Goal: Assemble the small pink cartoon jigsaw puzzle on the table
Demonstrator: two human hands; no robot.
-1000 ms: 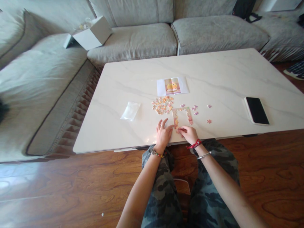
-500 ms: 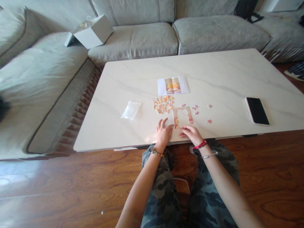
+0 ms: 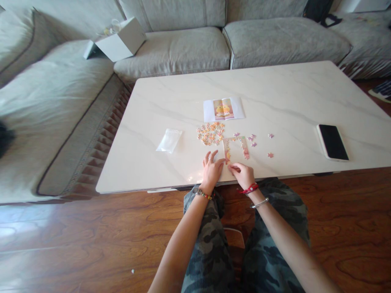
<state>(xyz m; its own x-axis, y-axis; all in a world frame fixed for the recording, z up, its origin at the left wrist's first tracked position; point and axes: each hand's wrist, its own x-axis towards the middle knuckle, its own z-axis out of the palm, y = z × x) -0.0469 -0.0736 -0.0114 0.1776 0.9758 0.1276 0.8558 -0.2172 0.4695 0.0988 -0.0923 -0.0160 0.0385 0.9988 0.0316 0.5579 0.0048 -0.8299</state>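
Along the near edge of the surface, the right hand pinches what seems a small piece at the near-left corner of the puzzle, the left hand spread beside it, thumb at that corner. Pieces look light, stiff and slick, best taken by their edges; joins may part. Beyond, the pile crowds the puzzle's far-left corner, just short of the sheet.
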